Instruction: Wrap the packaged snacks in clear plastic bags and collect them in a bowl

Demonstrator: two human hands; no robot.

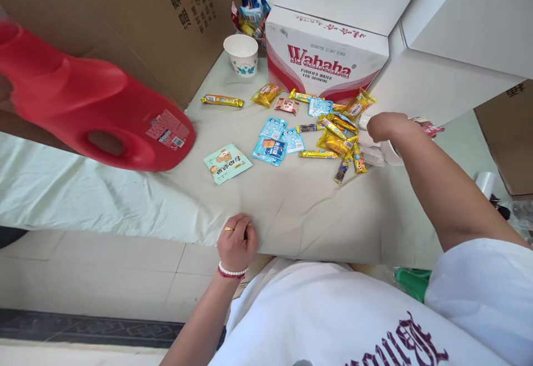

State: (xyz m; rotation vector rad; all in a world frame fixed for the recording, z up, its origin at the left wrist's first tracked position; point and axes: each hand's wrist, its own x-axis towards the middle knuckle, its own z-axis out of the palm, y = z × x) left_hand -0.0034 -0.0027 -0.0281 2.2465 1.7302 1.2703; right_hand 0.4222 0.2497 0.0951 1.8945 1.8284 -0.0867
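My left hand rests closed on the near edge of the cloth-covered table, with nothing showing in it. Over the right part of the table, my right hand is bent downward with its fingers curled; its fingertips and whatever they grip are hidden. Around and beneath it are a white object, perhaps a cup, and a pale wrapper. Just left of it lies a pile of yellow-wrapped snacks. Blue snack packets and a light green packet lie farther left.
A large red jug stands at the left. Behind the snacks are a white paper cup, a Wahaha water carton and a container of wrapped snacks. A brown cardboard box stands at the back left; white cabinetry rises at the right.
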